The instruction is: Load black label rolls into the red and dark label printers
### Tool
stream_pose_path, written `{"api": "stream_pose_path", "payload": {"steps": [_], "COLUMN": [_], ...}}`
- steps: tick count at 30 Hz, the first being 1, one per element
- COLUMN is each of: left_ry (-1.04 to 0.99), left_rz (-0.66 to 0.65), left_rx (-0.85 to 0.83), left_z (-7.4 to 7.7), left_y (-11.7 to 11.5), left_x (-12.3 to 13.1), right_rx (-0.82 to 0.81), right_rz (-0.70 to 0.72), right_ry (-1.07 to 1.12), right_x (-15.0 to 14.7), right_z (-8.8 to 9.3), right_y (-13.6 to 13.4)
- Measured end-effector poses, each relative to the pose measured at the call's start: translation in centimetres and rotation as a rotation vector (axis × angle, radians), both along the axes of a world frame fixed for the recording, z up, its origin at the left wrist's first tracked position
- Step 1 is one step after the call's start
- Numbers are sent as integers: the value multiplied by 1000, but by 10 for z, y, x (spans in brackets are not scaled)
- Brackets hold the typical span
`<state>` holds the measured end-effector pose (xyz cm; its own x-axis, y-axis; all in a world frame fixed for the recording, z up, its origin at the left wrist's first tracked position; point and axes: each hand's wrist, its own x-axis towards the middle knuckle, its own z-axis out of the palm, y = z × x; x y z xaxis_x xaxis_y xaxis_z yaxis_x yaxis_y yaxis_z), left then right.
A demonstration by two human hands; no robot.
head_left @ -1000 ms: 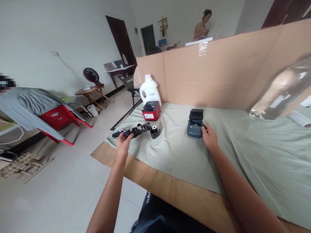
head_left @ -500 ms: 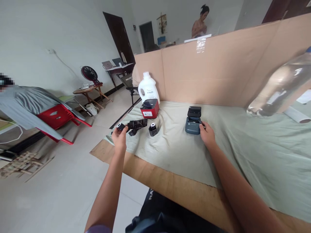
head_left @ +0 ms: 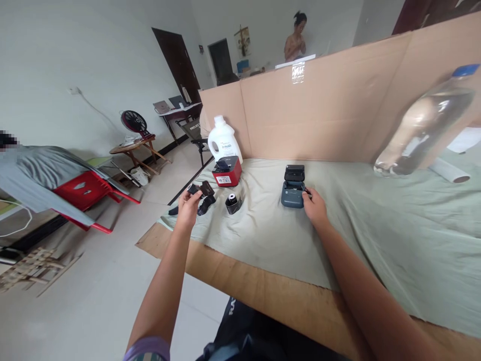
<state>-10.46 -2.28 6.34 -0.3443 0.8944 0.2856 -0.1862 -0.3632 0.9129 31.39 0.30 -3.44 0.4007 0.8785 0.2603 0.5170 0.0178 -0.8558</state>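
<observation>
My left hand (head_left: pixel 187 206) is raised just above the left edge of the green cloth (head_left: pixel 338 225), its fingers pinched on a small black roll (head_left: pixel 194 189). A dark wrapper with more black rolls (head_left: pixel 207 198) lies right beside that hand. A single black roll (head_left: pixel 233 203) stands on the cloth a little to the right. My right hand (head_left: pixel 314 208) rests against the right side of a small blue label printer (head_left: pixel 293 186) with its lid up, the fingers curled on its edge.
A red label printer (head_left: pixel 226 171) and a white jug (head_left: pixel 222 141) stand at the back left. A cardboard wall (head_left: pixel 319 110) runs behind the cloth. A clear bottle (head_left: pixel 421 125) looms at the right, a paper tube (head_left: pixel 449 171) beyond it. Another person (head_left: pixel 295 42) stands far behind.
My left hand has lifted a black roll off the wrapper and brought it slightly up and right. My right hand stays on the blue printer. The view has swung a little.
</observation>
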Motion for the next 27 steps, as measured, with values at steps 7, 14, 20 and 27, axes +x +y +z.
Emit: {"api": "stream_pose_path", "payload": {"steps": [7,14,20,27], "left_ry": [-199,-194,217,916], "left_rz": [-146,-147,4,354], "left_rx": [5,-54,-80,-202], "left_z": [-20,-16,-17,-43], "left_y": [22,51,41,-11], "left_x": [11,4,6,4], "right_rx": [1,-26,-37,-24], "right_rz": [0,8,-9,-3], "right_ry": [15,50,34,10], "right_x": [-1,-1,-2,-1], "right_z": [0,4,7,5], "right_y": [-1,-4,-5,-4]}}
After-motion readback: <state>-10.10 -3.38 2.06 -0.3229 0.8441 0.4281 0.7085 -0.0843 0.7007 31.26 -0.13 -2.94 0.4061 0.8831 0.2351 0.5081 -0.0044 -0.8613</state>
